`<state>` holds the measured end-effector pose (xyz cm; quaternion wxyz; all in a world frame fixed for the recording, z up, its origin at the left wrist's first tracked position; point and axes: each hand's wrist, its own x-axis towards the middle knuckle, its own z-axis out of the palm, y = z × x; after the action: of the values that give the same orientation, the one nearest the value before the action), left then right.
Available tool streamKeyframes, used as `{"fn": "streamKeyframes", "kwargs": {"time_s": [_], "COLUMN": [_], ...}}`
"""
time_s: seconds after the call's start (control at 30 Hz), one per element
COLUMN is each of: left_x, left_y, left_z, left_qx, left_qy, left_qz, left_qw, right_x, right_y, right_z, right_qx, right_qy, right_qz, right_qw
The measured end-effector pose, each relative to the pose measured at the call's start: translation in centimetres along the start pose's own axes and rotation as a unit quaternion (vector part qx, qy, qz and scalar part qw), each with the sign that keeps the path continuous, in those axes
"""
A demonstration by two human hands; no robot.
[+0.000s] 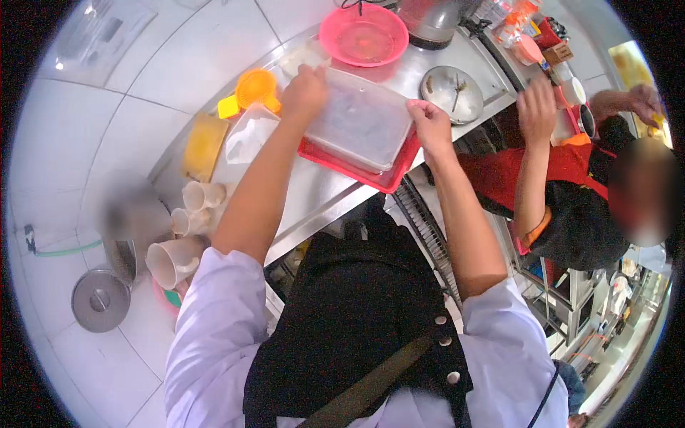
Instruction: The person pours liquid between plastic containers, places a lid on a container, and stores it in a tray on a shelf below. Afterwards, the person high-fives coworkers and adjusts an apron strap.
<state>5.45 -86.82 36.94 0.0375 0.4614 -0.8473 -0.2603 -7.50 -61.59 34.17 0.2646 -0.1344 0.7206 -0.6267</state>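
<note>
A translucent, lidded plastic container point(360, 118) lies over a red tray point(371, 178) on the metal counter, and the tray's rim shows along its near and right edges. At the container's far left corner, my left hand point(307, 91) has its fingers closed on the edge. My right hand point(431, 125) pinches the right edge between thumb and fingers. What lies inside the container is too cloudy to make out. Just left of my left hand are an orange strainer point(255, 88) and a white plastic scoop-like vessel point(251, 135).
A pink basin point(364, 36) and a round metal dish point(452, 94) stand behind on the counter point(300, 192). Several plastic jugs point(173, 261) line the left end, near a yellow container point(205, 148). A co-worker in red and black point(571, 192) is close on my right, one hand point(536, 107) raised.
</note>
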Motion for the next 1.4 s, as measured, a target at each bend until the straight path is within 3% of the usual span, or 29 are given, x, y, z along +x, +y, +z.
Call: {"fn": "streamKeyframes", "kwargs": {"time_s": [0.07,0.2,0.27,0.3,0.37,0.43,0.47,0.57,0.63,0.7,0.77,0.87,0.97,1.1,1.23,1.4], "left_x": [2.1,2.0,-0.9,0.4,1.7,1.7,1.6,0.2,-1.0,-1.9,-3.5,-4.7,-6.1,-7.0,-7.0,-7.4], "left_y": [-1.5,-1.5,1.2,0.4,-0.6,-1.2,-1.2,-1.9,-2.2,-2.9,-3.2,-3.6,-3.5,-3.8,-4.3,-3.8], "left_z": [1.8,2.0,-1.8,-0.6,0.4,0.3,0.0,-1.0,-1.4,-1.5,-2.5,-2.5,-3.4,-2.8,-2.2,-1.4], "left_qx": [0.102,0.108,0.067,0.067,0.066,0.060,0.052,0.017,-0.018,-0.057,-0.099,-0.160,-0.207,-0.244,-0.267,-0.288], "left_qy": [0.022,0.007,-0.051,-0.049,-0.050,-0.053,-0.058,-0.075,-0.094,-0.113,-0.127,-0.150,-0.164,-0.187,-0.197,-0.222], "left_qz": [0.090,0.095,0.002,0.000,0.020,0.030,0.032,0.029,0.033,0.035,0.031,0.025,0.020,0.021,0.018,0.016], "left_qw": [0.991,0.990,0.996,0.997,0.996,0.996,0.996,0.997,0.995,0.991,0.986,0.975,0.964,0.951,0.943,0.931], "right_x": [0.4,-1.7,-3.5,-3.0,0.4,3.1,2.7,-1.7,-4.7,-6.7,-6.8,-6.6,-7.0,-8.1,-7.7,-7.0], "right_y": [1.2,-0.4,-0.9,-3.3,-11.8,-16.8,-17.1,-13.0,-12.7,-11.4,-10.2,-8.1,-8.4,-7.5,-6.7,-7.4], "right_z": [0.5,2.4,3.8,4.9,11.3,19.2,23.1,32.3,34.6,38.4,42.3,46.4,48.2,49.7,47.3,37.7], "right_qx": [-0.087,-0.180,-0.370,-0.391,-0.407,-0.449,-0.463,-0.441,-0.368,-0.408,-0.375,-0.323,-0.311,-0.345,-0.331,-0.248], "right_qy": [0.050,0.106,0.252,0.257,0.052,-0.143,-0.223,-0.373,-0.390,-0.559,-0.608,-0.674,-0.812,-0.860,-0.837,-0.762], "right_qz": [-0.056,-0.103,-0.297,-0.394,-0.581,-0.657,-0.663,-0.657,-0.706,-0.558,-0.604,-0.599,-0.415,-0.247,-0.222,-0.183], "right_qw": [0.993,0.972,0.843,0.791,0.703,0.589,0.544,0.486,0.463,0.458,0.353,0.287,0.268,0.284,0.375,0.569]}}
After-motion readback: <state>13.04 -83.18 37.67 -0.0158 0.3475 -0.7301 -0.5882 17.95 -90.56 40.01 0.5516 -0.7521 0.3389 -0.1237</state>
